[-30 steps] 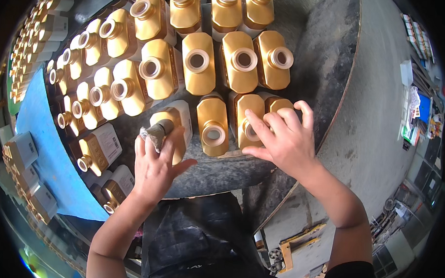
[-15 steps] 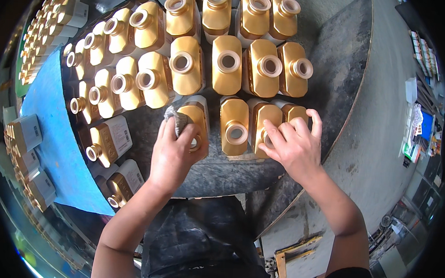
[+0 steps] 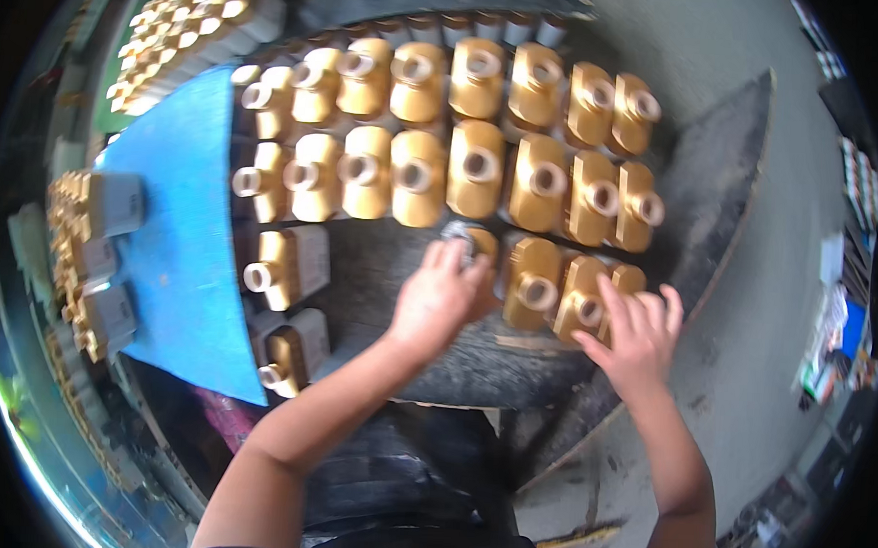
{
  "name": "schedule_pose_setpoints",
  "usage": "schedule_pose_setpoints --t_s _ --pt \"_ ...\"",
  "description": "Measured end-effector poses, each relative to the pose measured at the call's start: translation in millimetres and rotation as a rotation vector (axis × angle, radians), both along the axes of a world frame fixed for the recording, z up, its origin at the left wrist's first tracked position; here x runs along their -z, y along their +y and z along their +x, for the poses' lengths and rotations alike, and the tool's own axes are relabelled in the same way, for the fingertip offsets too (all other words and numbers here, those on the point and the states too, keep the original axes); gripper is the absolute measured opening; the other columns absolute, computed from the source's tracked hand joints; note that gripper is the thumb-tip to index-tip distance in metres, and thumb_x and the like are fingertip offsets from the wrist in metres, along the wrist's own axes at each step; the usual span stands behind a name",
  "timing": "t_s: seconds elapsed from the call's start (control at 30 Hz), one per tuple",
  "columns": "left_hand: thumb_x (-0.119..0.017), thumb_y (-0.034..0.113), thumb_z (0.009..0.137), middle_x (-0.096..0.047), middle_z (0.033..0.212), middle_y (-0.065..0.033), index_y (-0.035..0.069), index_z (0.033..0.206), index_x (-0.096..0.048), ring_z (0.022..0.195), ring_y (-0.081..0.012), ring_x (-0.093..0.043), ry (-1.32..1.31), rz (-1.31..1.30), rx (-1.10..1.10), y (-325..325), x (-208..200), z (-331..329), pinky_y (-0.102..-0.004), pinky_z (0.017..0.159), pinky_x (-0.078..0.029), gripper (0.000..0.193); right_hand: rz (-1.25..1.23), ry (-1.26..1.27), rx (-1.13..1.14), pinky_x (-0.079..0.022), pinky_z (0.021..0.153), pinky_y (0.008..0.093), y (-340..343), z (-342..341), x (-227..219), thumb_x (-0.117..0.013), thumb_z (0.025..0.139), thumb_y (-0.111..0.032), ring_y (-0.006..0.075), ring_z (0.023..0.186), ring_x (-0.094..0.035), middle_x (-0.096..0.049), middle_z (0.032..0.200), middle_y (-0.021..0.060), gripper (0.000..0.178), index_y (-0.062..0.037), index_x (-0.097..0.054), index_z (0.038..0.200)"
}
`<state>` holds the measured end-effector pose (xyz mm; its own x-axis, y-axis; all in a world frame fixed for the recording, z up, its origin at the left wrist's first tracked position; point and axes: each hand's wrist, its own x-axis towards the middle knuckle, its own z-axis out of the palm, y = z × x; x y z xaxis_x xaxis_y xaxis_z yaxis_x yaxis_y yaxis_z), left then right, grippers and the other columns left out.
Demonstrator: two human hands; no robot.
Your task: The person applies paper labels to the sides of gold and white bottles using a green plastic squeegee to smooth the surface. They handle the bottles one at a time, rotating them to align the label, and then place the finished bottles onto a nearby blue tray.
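My left hand [image 3: 441, 296] is closed around a grey wad of cloth [image 3: 457, 233] and presses against a gold bottle [image 3: 482, 243] in the near row. Most of that bottle is hidden by the hand. On the right, my right hand [image 3: 640, 332] has its fingers spread over two gold bottles at the row's end. Its thumb and index finger lie by the open neck of one bottle [image 3: 577, 298]; whether they press on it is hard to tell. Between my hands stands another gold bottle [image 3: 532, 283], with a pale round mouth.
Behind stand rows of gold bottles [image 3: 478, 168] on a dark table [image 3: 390, 272]. Two bottles with white sides [image 3: 307, 258] stand at the left, beside a blue sheet [image 3: 182, 224]. More bottles [image 3: 191, 18] are grouped at far left. A dark board's edge [image 3: 763, 141] runs along the right.
The view has swung, so the bottles and both hands appear farther right. My left hand keeps the cloth at the same bottle. My right hand stays over the row's right end.
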<state>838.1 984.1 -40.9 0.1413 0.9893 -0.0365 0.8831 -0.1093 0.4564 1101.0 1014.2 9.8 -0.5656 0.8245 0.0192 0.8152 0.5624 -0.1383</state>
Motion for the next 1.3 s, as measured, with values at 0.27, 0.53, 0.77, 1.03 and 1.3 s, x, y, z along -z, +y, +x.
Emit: schedule_pose_setpoints --t_s 0.27,0.53,0.77,1.03,1.3 --pt "-0.076 0.025 0.079 -0.055 0.102 -0.0117 0.012 0.121 -0.061 0.095 -0.0315 -0.056 -0.188 0.074 0.034 -56.8 -45.9 -85.9 -0.039 0.085 -0.05 0.046 -0.045 0.03 0.01 -0.034 0.104 0.0552 -28.9 -43.0 -24.1 -0.075 0.078 -0.031 0.0266 0.097 -0.052 -0.059 0.098 0.0079 0.062 -0.0056 -0.056 0.131" --pt "-0.072 0.018 0.082 -0.058 0.093 -0.0095 0.014 0.104 -0.07 0.089 -0.0302 -0.059 -0.065 0.127 -0.058 -119.7 -97.5 -300.4 -0.0403 0.078 -0.05 0.023 -0.125 0.165 -0.07 -0.043 0.089 0.0444 -26.3 -232.0 -61.2 -0.076 0.079 -0.029 0.0295 0.095 -0.056 -0.062 0.095 0.01 0.062 -0.005 -0.055 0.132" --pt "-0.074 0.021 0.083 -0.059 0.103 -0.015 0.015 0.125 -0.064 0.097 -0.0338 -0.058 0.209 0.199 -0.52 -134.5 -178.5 -568.1 -0.0425 0.085 -0.048 0.043 0.104 0.462 -0.522 -0.05 0.088 0.0358 3.6 -543.3 -101.2 -0.078 0.079 -0.036 0.0259 0.102 -0.058 -0.061 0.109 0.0109 0.08 -0.0036 -0.043 0.143" --pt "-0.067 0.055 0.082 -0.054 0.13 -0.0136 0.021 0.146 -0.045 0.131 -0.0323 -0.044 0.687 0.385 -0.288 -70.9 -183.5 -761.8 -0.056 0.112 -0.025 0.076 0.32 0.159 -0.37 -0.054 0.056 0.0281 -19.5 -789.9 -99.7 -0.069 0.077 -0.06 0.0189 0.092 -0.054 -0.055 0.103 0.0054 0.093 -0.0191 -0.033 0.152" --pt "-0.07 0.059 0.076 -0.059 0.118 -0.0163 0.021 0.138 -0.053 0.122 -0.0376 -0.048 0.415 0.006 -0.274 -49.9 -161.5 -795.2 -0.0498 0.103 -0.038 0.075 0.38 0.23 -0.459 -0.054 0.055 0.0281 -14.6 -830.8 -71.1 -0.069 0.08 -0.052 0.0195 0.085 -0.058 -0.058 0.1 0.0042 0.065 -0.0239 -0.054 0.137"
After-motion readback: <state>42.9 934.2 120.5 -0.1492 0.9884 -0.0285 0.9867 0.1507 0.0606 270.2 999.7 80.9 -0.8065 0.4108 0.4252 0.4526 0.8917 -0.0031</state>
